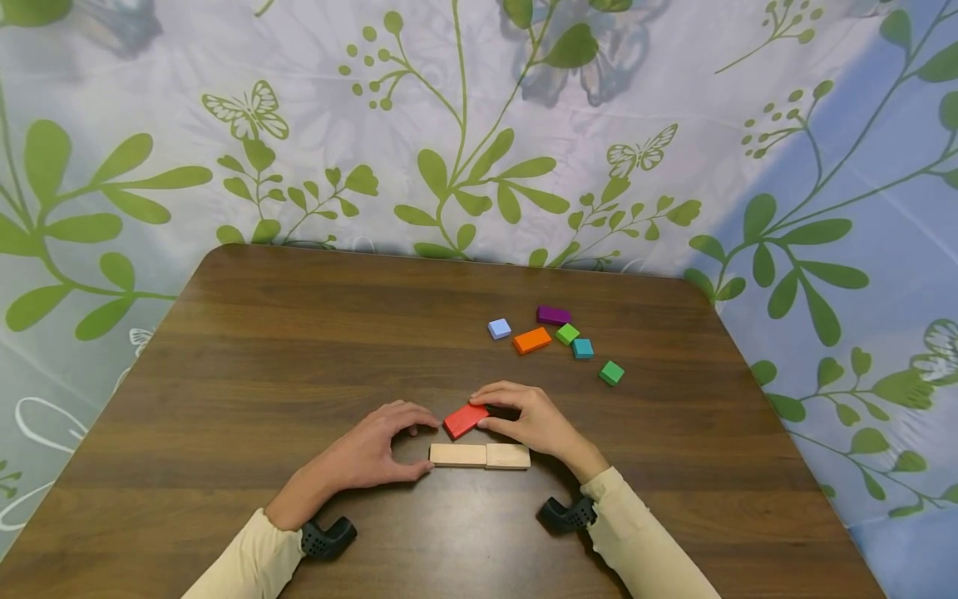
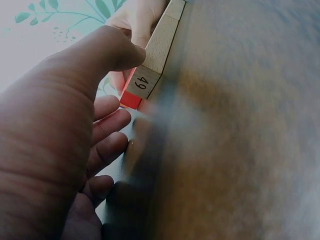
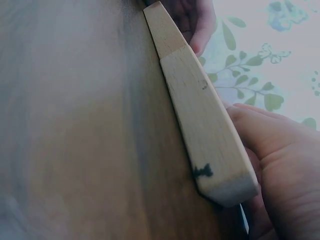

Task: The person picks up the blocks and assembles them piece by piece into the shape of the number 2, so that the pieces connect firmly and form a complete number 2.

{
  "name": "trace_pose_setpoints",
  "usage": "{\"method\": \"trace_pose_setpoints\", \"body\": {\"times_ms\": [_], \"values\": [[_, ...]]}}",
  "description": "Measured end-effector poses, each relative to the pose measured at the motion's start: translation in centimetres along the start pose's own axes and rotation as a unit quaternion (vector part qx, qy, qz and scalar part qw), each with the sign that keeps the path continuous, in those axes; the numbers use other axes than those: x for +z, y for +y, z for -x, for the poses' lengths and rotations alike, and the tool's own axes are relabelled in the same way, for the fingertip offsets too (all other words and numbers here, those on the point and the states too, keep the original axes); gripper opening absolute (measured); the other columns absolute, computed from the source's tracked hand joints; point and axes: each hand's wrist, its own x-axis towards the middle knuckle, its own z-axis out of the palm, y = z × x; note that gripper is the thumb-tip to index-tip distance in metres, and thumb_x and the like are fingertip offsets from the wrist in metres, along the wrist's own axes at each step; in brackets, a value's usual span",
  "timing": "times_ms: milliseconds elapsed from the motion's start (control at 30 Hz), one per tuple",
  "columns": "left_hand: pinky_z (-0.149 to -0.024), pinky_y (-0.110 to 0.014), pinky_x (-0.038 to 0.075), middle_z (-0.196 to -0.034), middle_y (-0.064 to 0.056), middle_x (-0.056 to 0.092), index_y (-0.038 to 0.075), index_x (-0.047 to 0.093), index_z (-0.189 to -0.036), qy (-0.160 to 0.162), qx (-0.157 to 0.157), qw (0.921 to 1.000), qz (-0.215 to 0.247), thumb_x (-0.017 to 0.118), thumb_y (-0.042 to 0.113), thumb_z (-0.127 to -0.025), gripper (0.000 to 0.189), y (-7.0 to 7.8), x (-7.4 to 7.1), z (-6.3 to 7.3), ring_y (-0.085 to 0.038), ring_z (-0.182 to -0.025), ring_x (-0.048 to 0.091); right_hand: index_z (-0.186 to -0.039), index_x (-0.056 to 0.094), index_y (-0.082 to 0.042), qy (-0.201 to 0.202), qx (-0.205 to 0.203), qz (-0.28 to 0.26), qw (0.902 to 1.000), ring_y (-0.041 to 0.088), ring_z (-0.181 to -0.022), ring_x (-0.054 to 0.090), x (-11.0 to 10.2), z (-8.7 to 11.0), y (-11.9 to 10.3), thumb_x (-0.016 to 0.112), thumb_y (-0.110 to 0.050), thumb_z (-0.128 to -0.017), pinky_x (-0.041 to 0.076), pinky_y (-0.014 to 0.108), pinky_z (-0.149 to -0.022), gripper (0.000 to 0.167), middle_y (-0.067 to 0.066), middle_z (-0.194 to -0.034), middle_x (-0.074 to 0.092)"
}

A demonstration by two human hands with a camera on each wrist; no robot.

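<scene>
Bringing the red block in line behind two plain wooden blocks appears to be the step in hand. The right hand pinches the red block by its right end, between thumb and fingers; whether the block rests on the tabletop or is slightly lifted, I cannot tell. It lies just beyond the left wooden block, turned at an angle to it. That block and the right wooden block stand end to end in a row.

The left hand is spread wide and grips nothing, its fingertips near the red block's left end and its thumb at the outer end of the left wooden block; whether the thumb touches is hard to tell. The next move seems to call for squaring the red block against the row, with the left fingers as a stop.

Farther back on the tabletop, well apart from the hands, lie an orange block, a purple block and four smaller pieces.
</scene>
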Motion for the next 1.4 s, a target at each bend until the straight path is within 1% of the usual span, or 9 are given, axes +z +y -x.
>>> {"method": "trace_pose_setpoints", "body": {"times_ms": [333,567,767,1000,1400], "values": [[-0.090,-0.030,0.052,-0.125,0.009,0.065,0.020,0.068,-0.128,0.010,0.008,0.9998,-0.015,0.084,0.033,-0.086,0.046,-0.08,0.16,-0.01,-0.006,-0.103,0.058,-0.126,0.074,-0.025,-0.014,0.008,-0.004,0.9999,0.014,-0.120,0.065,0.06,0.01,-0.05,0.078,-0.027,-0.094,0.055,0.039,-0.099,0.032,-0.009,-0.129,0.068],[-0.091,-0.031,0.052,-0.126,0.010,0.065,0.021,0.068,-0.129,0.007,0.006,0.9998,-0.016,0.083,0.033,-0.087,0.046,-0.04,0.13,-0.03,-0.005,-0.103,0.058,-0.126,0.074,-0.025,-0.016,0.012,-0.007,0.9998,0.013,-0.122,0.064,0.01,0.00,-0.12,0.074,-0.029,-0.097,0.054,0.040,-0.101,0.030,-0.010,-0.130,0.068],[-0.091,-0.031,0.052,-0.127,0.010,0.066,0.020,0.069,-0.129,0.004,0.009,0.9999,-0.014,0.083,0.033,-0.087,0.046,-0.01,0.00,-0.08,-0.006,-0.104,0.058,-0.127,0.074,-0.025,-0.015,0.010,-0.011,0.9998,0.014,-0.123,0.064,0.04,-0.04,-0.10,0.073,-0.029,-0.097,0.053,0.041,-0.102,0.029,-0.010,-0.131,0.068],[-0.090,-0.030,0.052,-0.126,0.009,0.066,0.020,0.069,-0.129,0.005,0.012,0.9998,-0.017,0.083,0.032,-0.087,0.046,-0.02,-0.03,-0.08,-0.006,-0.104,0.058,-0.127,0.074,-0.025,-0.020,0.019,-0.015,0.9995,0.013,-0.124,0.063,0.09,-0.03,-0.06,0.073,-0.028,-0.098,0.053,0.040,-0.103,0.030,-0.011,-0.131,0.068],[-0.091,-0.031,0.052,-0.125,0.008,0.066,0.020,0.068,-0.130,0.002,0.008,0.9999,-0.015,0.083,0.033,-0.087,0.047,0.02,-0.09,-0.08,-0.007,-0.104,0.058,-0.126,0.074,-0.025,-0.015,0.008,-0.014,0.9998,0.015,-0.123,0.065,0.10,-0.06,-0.19,0.075,-0.026,-0.096,0.054,0.040,-0.102,0.030,-0.008,-0.131,0.069]]}}
